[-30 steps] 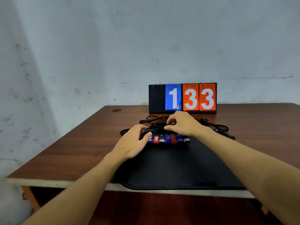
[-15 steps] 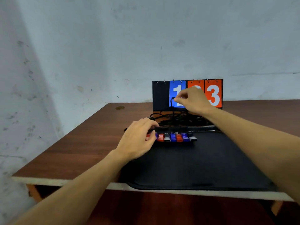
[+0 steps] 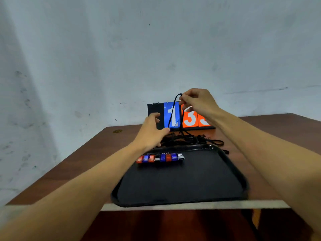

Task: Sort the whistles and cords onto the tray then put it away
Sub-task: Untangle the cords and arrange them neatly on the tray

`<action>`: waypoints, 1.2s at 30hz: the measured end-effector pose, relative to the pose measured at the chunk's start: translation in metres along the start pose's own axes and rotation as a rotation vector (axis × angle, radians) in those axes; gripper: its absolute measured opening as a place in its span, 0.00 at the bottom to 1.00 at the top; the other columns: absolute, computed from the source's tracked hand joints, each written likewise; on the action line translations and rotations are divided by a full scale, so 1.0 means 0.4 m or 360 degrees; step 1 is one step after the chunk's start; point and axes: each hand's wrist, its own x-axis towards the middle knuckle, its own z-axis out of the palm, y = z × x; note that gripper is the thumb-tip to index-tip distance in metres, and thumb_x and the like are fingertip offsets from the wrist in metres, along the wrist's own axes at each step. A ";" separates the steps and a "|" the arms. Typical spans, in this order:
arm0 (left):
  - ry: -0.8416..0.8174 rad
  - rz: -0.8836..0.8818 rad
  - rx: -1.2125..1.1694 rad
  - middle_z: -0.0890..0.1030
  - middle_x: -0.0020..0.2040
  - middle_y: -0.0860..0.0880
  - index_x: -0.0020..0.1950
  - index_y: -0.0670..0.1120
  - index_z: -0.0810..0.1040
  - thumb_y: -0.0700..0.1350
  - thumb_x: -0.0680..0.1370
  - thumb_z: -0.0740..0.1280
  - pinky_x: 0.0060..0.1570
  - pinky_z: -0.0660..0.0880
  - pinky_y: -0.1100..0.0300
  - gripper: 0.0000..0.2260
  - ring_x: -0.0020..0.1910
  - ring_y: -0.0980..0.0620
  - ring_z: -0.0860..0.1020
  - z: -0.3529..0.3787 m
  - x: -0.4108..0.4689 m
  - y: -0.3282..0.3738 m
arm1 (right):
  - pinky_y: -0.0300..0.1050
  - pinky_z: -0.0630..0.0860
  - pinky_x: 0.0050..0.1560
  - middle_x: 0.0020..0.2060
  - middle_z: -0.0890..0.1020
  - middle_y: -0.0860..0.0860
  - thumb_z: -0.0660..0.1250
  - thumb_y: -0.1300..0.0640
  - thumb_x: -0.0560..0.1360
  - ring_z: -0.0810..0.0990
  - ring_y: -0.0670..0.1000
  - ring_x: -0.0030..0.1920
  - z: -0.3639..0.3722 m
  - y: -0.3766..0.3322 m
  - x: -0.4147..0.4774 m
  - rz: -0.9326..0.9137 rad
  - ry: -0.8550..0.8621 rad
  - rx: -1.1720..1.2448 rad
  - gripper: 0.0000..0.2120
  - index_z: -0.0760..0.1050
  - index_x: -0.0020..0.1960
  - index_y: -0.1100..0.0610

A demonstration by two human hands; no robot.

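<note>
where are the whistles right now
In the head view the whistles lie in a row on the far part of the black tray, left of centre, nearer than the left hand and the cord pile.

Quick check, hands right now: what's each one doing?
Left hand: open, fingers spread beside the thin black cord, holding nothing.
Right hand: pinches the top of that cord's loop, held up in the air.

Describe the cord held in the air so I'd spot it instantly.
Find the flip scoreboard at the table's back. Before its blue 1, one black cord hangs in a tall loop, pinched at the top by the right hand; the other cords lie tangled on the table.
</note>
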 end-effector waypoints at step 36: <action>-0.0241 -0.0172 -0.0511 0.85 0.41 0.42 0.52 0.41 0.78 0.51 0.83 0.55 0.30 0.79 0.59 0.17 0.35 0.44 0.84 -0.014 0.033 0.198 | 0.55 0.76 0.57 0.49 0.83 0.55 0.60 0.57 0.77 0.79 0.59 0.54 -0.130 0.091 -0.097 0.0383 0.0369 -0.0563 0.13 0.78 0.50 0.66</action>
